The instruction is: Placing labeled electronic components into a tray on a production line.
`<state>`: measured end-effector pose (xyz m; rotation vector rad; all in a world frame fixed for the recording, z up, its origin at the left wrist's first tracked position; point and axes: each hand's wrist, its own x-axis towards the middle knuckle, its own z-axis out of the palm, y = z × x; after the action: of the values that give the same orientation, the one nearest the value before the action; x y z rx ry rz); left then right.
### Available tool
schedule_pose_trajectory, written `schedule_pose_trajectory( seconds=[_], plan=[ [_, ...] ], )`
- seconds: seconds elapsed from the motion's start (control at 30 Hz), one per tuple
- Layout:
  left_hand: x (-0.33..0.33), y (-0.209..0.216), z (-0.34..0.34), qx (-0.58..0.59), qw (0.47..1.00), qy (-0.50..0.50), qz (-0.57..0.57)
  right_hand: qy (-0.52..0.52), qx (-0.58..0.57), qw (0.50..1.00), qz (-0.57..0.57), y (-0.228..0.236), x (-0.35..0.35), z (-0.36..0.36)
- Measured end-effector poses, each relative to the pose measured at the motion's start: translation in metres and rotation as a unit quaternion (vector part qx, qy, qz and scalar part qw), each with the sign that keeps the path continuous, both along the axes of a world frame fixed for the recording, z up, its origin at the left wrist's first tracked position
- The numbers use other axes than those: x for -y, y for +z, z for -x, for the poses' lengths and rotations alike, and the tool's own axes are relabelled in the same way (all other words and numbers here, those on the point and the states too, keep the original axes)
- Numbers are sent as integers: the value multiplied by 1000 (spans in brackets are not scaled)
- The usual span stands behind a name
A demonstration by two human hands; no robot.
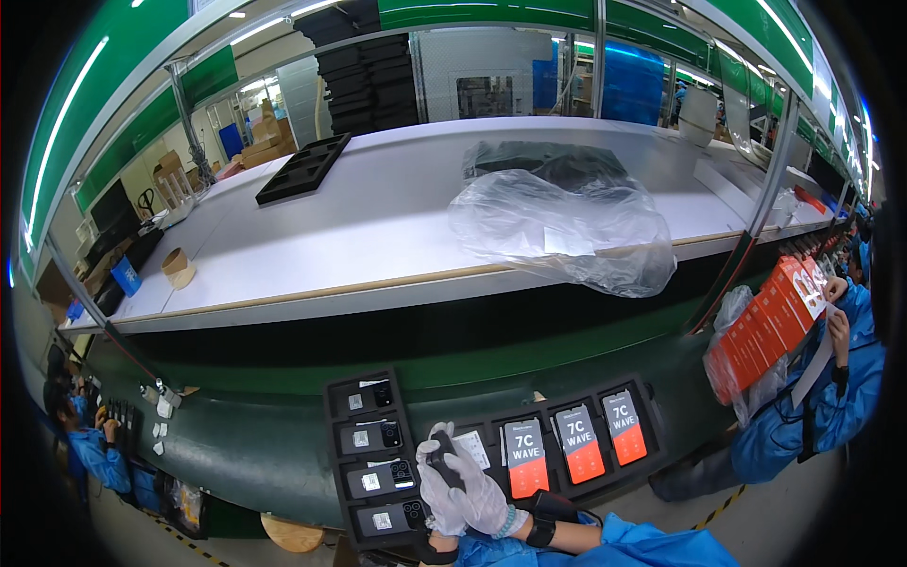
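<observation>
Both my hands wear white gloves and are close together at the bottom middle. A dark smartphone (444, 462) lies between them, partly covered by the fingers. My left hand (434, 491) wraps its left side. My right hand (480, 495) closes over it from the right. Just left of them, a black tray (333, 454) holds several dark phones (375, 480), backs up, with white labels and camera bumps. To the right, another black tray (652, 455) holds grey-and-orange printed phone-sized pieces (578, 444). Behind my right hand is a white label sheet (471, 450).
Both trays rest on a green conveyor belt (236, 425). Beyond it stands a white bench (378, 227) with crumpled clear plastic (567, 231), a black tray (304, 168) and a tape roll (178, 268). At right, a blue-clad person (803, 406) handles orange boxes (770, 326); another person works far left.
</observation>
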<state>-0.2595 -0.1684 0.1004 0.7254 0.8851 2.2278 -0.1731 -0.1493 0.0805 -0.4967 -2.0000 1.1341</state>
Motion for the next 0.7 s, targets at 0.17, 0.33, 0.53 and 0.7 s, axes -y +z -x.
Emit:
schedule_pose_trajectory(
  seconds=[0.17, 0.33, 0.53, 0.7],
  plan=[
    [7, -20, -3, -186, 970, 62, 147, -7, 25, 1000, 16, -21, -2, 0],
    [16, -8, 19, -337, 895, 41, 290, -25, 100, 982, 159, -8, -18, -18],
    [28, 23, 75, -576, 752, -163, 277, 96, 71, 983, 138, 7, -48, -32],
    [35, -2, 85, -680, 672, -125, 265, 118, 108, 984, 83, 13, -54, -33]
  ],
)
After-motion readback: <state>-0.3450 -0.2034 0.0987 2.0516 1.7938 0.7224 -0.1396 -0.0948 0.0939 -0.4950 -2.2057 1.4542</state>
